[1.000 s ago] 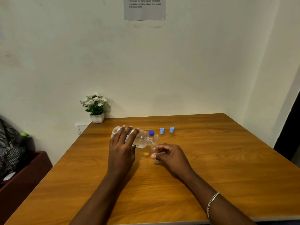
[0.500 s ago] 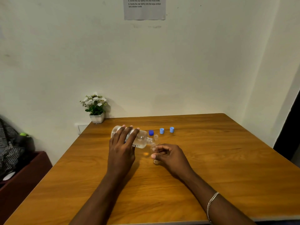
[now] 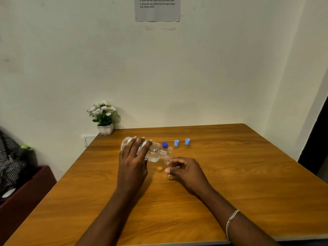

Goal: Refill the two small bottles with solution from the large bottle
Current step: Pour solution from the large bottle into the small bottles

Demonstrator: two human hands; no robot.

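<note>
Gripping the large bottle [image 3: 150,151] with my left hand [image 3: 132,162], fingers wrapped over its barrel, I had it tipped almost flat just left of the frame's centre, with its neck pointing right and slightly down. My right hand [image 3: 186,170] pinched a small bottle [image 3: 167,161] between thumb and curled fingers, upright on the table [image 3: 230,174]. Its mouth sat right under the big neck — touching or just apart, I could not tell.

To pour well, I judged the tilt should stay shallow so the stream ran thin into that narrow mouth. The small bottle needed pressing firmly down so it could not skid, and the big one should roll back before the level reached the brim. I could not make out any flow.

The large bottle was clear and round-shouldered, with a white printed label under my fingers and solution pooled along its lower side. The small one was clear too, its fill level hidden behind my thumb. The second small bottle [image 3: 170,149] stood open just behind the neck. Above and to the right lay three caps in a row — a dark blue cap [image 3: 164,144] and two light blue caps [image 3: 176,143].
</note>
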